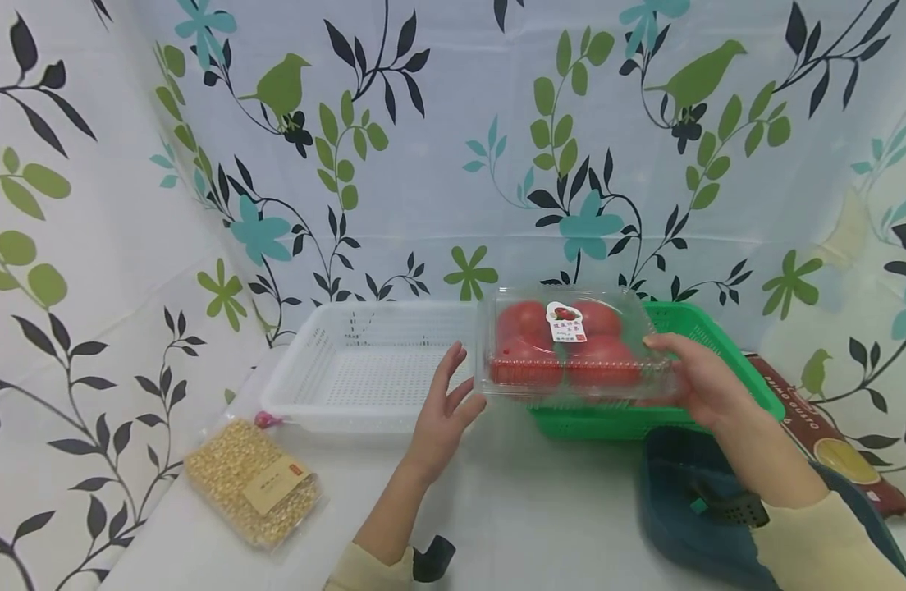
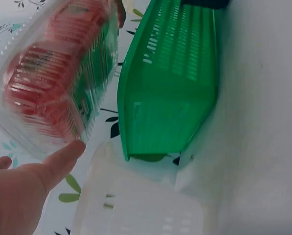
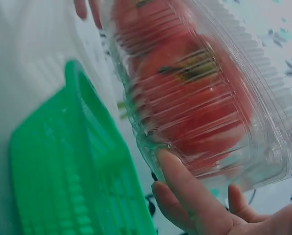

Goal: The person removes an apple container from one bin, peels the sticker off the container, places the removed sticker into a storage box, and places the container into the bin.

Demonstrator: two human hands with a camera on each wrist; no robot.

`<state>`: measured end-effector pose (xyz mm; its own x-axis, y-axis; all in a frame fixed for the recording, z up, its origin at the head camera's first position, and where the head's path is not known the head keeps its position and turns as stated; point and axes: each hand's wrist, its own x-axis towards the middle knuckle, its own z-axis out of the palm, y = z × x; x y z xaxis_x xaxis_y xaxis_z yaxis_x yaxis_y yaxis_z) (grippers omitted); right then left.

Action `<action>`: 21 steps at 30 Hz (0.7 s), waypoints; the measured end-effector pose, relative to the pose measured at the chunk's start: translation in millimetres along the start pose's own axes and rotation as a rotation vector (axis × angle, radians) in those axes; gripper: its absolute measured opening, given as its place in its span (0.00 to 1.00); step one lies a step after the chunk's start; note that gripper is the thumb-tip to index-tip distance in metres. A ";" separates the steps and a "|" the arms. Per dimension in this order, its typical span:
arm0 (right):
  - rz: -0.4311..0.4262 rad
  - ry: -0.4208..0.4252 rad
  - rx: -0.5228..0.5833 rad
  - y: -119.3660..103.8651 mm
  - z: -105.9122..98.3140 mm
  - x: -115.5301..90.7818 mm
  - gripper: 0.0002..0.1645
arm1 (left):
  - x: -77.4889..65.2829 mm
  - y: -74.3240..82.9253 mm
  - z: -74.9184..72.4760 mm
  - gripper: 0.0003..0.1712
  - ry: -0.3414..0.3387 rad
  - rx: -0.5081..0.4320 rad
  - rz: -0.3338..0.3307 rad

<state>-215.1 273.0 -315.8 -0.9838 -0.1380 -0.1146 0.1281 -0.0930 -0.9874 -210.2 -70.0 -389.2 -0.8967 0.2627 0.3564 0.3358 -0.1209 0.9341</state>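
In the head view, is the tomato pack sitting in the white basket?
No, the right hand holds the tomato pack up by one end, where it partly covers the green basket.

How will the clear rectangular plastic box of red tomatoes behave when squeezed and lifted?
The clear plastic box looks thin-walled and ribbed, so it may flex. Its glossy surface could be slippery. The round red tomatoes inside probably make it fairly heavy.

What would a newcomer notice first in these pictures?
Probably the clear box of red tomatoes, held up in the right hand near the green basket. Next may be the white basket at its left, then the bag of yellow kernels at the head view's lower left.
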 end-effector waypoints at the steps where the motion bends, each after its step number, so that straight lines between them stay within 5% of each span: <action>1: -0.002 0.000 -0.010 1.2 3.8 -2.1 0.18 | -0.7 1.5 -4.3 0.45 -0.011 -0.011 -0.007; 11: -0.060 0.006 -0.056 13.5 33.3 -14.3 0.04 | -8.1 10.6 -43.3 0.46 -0.092 -0.035 -0.052; 21: -0.058 -0.103 -0.067 27.7 55.4 -17.7 0.10 | -21.8 11.3 -76.2 0.53 -0.213 -0.067 -0.116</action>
<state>-187.1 218.3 -335.1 -0.9708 -0.2350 -0.0485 0.0591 -0.0380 -0.9975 -208.8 -150.1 -388.0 -0.8446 0.4739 0.2493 0.2076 -0.1394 0.9682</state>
